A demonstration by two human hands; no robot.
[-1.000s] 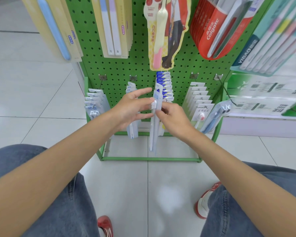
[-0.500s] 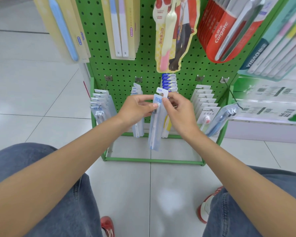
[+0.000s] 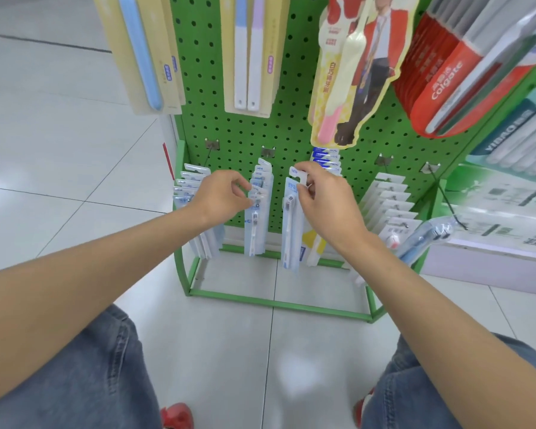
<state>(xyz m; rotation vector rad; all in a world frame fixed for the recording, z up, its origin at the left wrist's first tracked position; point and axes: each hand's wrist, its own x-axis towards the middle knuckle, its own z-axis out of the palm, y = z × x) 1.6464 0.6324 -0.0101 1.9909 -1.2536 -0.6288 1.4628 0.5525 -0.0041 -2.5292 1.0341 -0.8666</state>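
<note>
My right hand (image 3: pixel 325 199) pinches the top of a blue-and-white toothbrush pack (image 3: pixel 291 230), which hangs down in front of the green pegboard rack (image 3: pixel 291 131). My left hand (image 3: pixel 220 196) has its fingertips curled onto the front pack of a hanging row of the same toothbrush packs (image 3: pixel 257 212) just left of it. Behind my right hand hangs a row of packs with blue tops (image 3: pixel 325 156).
More pack rows hang at the rack's lower left (image 3: pixel 188 187) and lower right (image 3: pixel 387 205). Larger toothbrush cards hang above, with red Colgate packs (image 3: pixel 446 78) at upper right. The rack's green base frame (image 3: pixel 279 305) stands on the tiled floor. My knees and red shoes show below.
My left hand has let go of the held pack and moved left to the hanging row. My right hand has kept the pack and raised it a little toward the pegboard.
</note>
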